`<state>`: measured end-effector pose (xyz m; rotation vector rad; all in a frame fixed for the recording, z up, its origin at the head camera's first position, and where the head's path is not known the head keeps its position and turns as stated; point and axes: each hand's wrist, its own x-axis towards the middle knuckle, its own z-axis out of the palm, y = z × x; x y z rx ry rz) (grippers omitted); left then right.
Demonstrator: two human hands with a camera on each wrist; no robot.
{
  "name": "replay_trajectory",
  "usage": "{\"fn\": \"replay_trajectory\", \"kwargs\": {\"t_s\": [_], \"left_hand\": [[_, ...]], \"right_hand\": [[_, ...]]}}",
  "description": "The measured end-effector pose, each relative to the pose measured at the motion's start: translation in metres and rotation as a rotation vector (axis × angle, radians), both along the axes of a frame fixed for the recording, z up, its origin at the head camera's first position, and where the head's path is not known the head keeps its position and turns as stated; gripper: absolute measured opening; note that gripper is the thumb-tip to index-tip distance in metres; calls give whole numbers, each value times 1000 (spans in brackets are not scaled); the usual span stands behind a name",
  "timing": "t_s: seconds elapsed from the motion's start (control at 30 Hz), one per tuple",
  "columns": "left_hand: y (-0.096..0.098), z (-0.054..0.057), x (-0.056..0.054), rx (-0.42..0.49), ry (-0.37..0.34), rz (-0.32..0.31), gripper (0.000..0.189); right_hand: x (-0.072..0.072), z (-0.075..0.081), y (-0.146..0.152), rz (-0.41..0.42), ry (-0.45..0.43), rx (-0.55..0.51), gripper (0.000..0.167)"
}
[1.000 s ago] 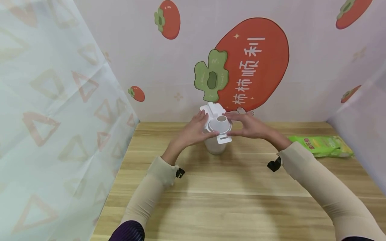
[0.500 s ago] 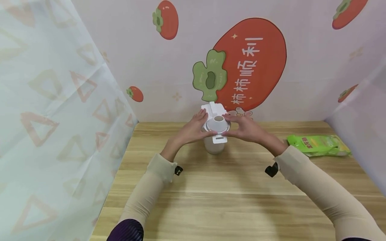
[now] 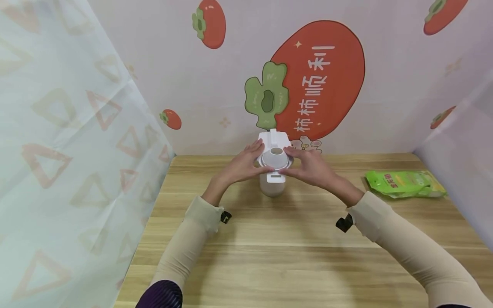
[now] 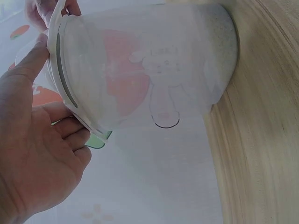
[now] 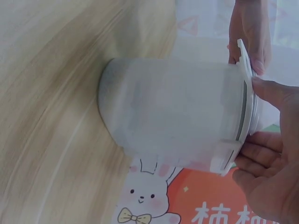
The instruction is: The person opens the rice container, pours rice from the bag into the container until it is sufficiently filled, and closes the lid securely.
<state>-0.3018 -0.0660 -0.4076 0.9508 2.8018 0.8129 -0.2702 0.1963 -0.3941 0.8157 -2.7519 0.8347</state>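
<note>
A translucent plastic canister [image 3: 272,188] stands upright on the wooden table against the back wall. Its white lid [image 3: 275,161] has a raised round cap in the middle, a slotted tab at the near side and a wider flap at the back. Pale contents [image 4: 220,42] show low inside the canister in the left wrist view. My left hand [image 3: 245,165] grips the lid's left side, thumb in front and fingers behind. From the right, my right hand [image 3: 313,167] holds the other side of the lid in the same way. The fingertips behind the lid are partly hidden.
A green and yellow package [image 3: 402,184] lies on the table [image 3: 277,265] at the right, beyond my right forearm. A wall [image 3: 215,102] with printed persimmons rises directly behind the canister. Patterned side walls bound the table at left and right.
The lid has turned slightly clockwise as seen from above, its near tab shifting left and its rear flap right. Both hands keep their hold, and the canister stays in place.
</note>
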Motion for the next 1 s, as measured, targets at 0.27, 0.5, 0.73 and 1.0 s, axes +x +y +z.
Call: {"fn": "replay_trajectory", "kwargs": {"t_s": [0.27,0.5,0.73,1.0], "left_hand": [[-4,2,2,23,-16,5,100],[-4,2,4,26,-40,11,102],[-3,1,3,38,-56,15,103],[-3,1,4,52,-62,18,104]], "right_hand": [[4,-3,-4,2,37,-32,76],[2,-6,3,47,-27,-52,78],[-1,-5,11,87,-60,-57,81],[-8,-8,21,67,-84,-123,93]]}}
